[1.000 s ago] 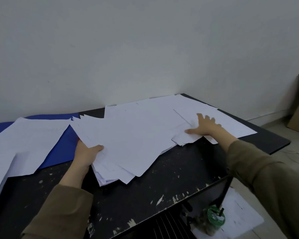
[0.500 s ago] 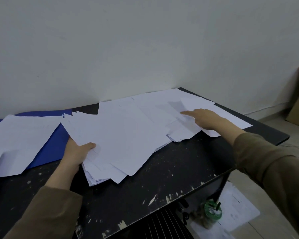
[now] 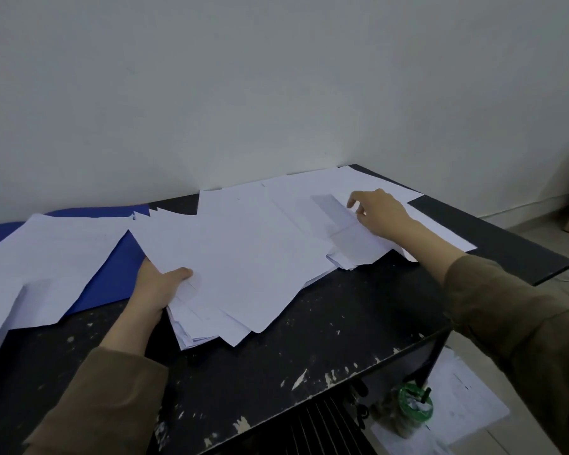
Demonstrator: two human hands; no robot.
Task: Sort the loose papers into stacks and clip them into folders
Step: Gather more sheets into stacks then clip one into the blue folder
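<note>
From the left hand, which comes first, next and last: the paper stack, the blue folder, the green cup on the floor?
1. Paper stack: the left hand holds its near-left edge, thumb on top.
2. Blue folder: just left of that hand, under the papers; hardly farther.
3. Green cup: plainly farthest, down on the floor at lower right, beyond the table edge.

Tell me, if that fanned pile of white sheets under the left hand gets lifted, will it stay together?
Probably not neatly. The fanned pile is already splayed, with corners sticking out at odd angles, so sheets would likely slide apart. The left hand grips only one edge, so the thin paper would probably droop on the far side.
</note>
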